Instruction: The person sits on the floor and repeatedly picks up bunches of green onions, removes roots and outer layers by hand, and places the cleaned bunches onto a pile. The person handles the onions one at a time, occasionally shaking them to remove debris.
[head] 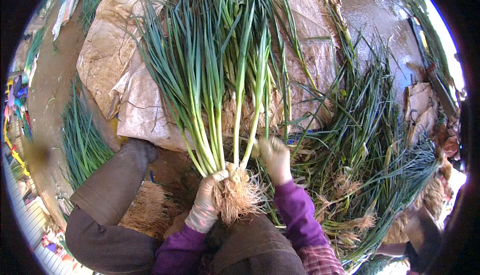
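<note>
My left hand point(208, 200), in a pale glove, grips a bunch of green onions point(210, 140) low on the white stems, just above the roots. The bunch's tangled tan roots point(238, 196) hang over my lap, and its long green leaves fan away from me. Beside the rightmost stalk is my right hand point(275, 160), also gloved, with curled fingers blurred by motion. Whether it pinches anything is unclear. More green onions point(228, 23) lie beyond the held bunch, their roots towards me.
Stained woven sacking point(142, 98) spreads under the far onions. A heap of loose onion leaves point(360, 125) and stripped scraps lies to the right. By my bent left leg point(112, 185) are another green onion pile point(80, 132) and a root clump point(146, 207). Wet ground point(367, 16) shows at far right.
</note>
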`<state>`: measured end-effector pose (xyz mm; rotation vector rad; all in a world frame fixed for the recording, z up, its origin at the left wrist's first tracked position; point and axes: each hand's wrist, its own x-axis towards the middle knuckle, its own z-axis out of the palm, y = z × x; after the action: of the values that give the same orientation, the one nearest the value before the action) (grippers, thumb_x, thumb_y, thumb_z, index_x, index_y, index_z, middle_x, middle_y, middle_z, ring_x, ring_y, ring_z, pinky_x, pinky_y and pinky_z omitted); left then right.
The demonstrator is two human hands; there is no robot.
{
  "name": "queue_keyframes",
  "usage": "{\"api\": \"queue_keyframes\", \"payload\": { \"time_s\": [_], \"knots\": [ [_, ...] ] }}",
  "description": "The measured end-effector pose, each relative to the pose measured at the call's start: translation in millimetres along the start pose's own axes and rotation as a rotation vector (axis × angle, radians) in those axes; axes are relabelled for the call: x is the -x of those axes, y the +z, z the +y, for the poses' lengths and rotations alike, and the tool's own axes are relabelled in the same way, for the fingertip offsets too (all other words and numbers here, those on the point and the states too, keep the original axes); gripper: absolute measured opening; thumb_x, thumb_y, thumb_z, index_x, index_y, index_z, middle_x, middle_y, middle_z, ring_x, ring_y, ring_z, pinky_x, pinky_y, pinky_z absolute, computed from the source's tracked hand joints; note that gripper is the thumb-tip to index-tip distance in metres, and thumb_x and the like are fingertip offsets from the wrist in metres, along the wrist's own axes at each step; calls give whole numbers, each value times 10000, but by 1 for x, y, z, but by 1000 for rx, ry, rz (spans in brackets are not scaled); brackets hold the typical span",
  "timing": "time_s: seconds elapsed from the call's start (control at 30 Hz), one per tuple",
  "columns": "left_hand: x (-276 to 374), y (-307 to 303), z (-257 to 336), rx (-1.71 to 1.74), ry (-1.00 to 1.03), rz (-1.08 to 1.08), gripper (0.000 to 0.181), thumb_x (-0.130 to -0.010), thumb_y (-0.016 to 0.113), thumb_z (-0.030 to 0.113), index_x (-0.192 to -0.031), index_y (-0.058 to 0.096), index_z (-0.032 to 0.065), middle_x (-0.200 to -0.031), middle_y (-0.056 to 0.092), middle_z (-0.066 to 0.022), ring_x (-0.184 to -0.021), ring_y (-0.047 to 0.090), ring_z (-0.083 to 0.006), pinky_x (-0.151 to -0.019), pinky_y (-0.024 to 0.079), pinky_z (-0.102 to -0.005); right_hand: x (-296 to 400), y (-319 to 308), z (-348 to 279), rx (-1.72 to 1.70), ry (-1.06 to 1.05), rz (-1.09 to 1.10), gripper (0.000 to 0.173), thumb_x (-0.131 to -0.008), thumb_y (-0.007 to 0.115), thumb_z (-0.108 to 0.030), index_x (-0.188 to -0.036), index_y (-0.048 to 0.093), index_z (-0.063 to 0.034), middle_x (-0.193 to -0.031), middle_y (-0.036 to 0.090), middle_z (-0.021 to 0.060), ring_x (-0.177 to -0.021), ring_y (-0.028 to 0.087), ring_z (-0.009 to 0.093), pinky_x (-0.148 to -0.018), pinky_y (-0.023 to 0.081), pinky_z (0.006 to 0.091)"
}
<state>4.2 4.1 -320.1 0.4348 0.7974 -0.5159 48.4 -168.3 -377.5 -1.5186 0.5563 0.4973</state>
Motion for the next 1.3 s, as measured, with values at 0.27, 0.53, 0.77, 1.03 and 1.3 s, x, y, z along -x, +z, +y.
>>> {"api": "queue_keyframes", "payload": {
  "time_s": [0.27,0.53,0.77,1.03,1.3],
  "knots": [
    [0,-4,-1,75,-6,-15,245,-816,631,153,-995,626,-14,-895,638,-104,-801,610,-217,-769,516,-335,151,-102,83,1374,-260,-625,232,-868,626,-339,-863,675,-113,-668,654,92,-526,620,242,-490,478,387],
    [-3,-17,1,-41,-68,34,246,-814,646,170,-997,635,6,-927,643,-101,-861,622,-223,-819,518,-338,46,-26,-16,333,-193,-32,223,-917,634,-190,-1086,657,-48,-797,693,93,-619,632,166,-586,514,302],
    [0,-28,8,-224,-15,18,273,-817,645,106,-1063,617,-8,-914,655,-60,-796,630,-147,-741,532,-268,33,25,-17,477,-490,-6,126,-820,703,-137,-812,622,-40,-728,602,139,-621,599,279,-587,489,357],
    [-6,-23,-6,27,-43,147,352,-821,645,57,-1162,572,7,-995,638,-55,-865,631,-165,-824,537,-310,37,37,-15,347,-640,94,105,-768,649,-8,-866,611,-15,-967,640,164,-830,627,339,-715,518,386],
    [-6,-9,-5,-383,24,38,352,-777,709,144,-1078,610,-9,-943,639,-44,-832,603,-124,-768,501,-252,3,17,60,120,-274,358,27,-825,640,2,-815,616,-2,-808,630,105,-741,622,190,-653,513,289]
  ]
}}
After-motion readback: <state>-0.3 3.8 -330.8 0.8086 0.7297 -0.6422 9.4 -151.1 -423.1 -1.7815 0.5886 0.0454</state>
